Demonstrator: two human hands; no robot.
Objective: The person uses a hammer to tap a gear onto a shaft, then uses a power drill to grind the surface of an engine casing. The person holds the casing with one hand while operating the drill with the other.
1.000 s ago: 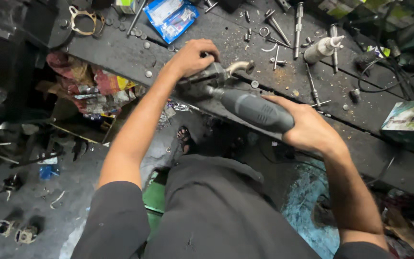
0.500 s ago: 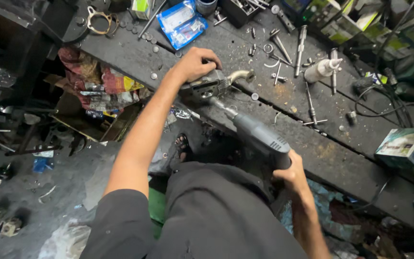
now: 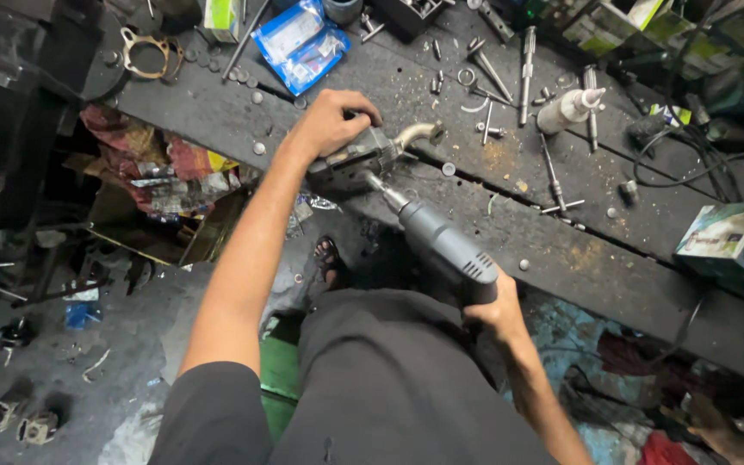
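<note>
Firmly clamped under the left hand [image 3: 331, 125], a grey metal part [image 3: 356, 162] with a curved pipe stub [image 3: 419, 133] sits at the near edge of a dark, oil-stained workbench [image 3: 561, 250], the fingers curled over its top, apparently to keep it from turning. The right hand [image 3: 494, 314], closed round the grip of a grey power drill [image 3: 445, 245], holds the tool low against the person's body, its chuck pointing up into the part, so that the body seems to brace the push. Around them the bench carries loose bolts, washers and shafts, a blue plastic packet [image 3: 301, 43], a white squeeze bottle [image 3: 568, 110] and a green cardboard box [image 3: 734, 241]. Below the bench edge, a sandalled foot [image 3: 327, 257] stands on the grey floor, beside crumpled rags [image 3: 161, 168] stuffed under the bench.
</note>
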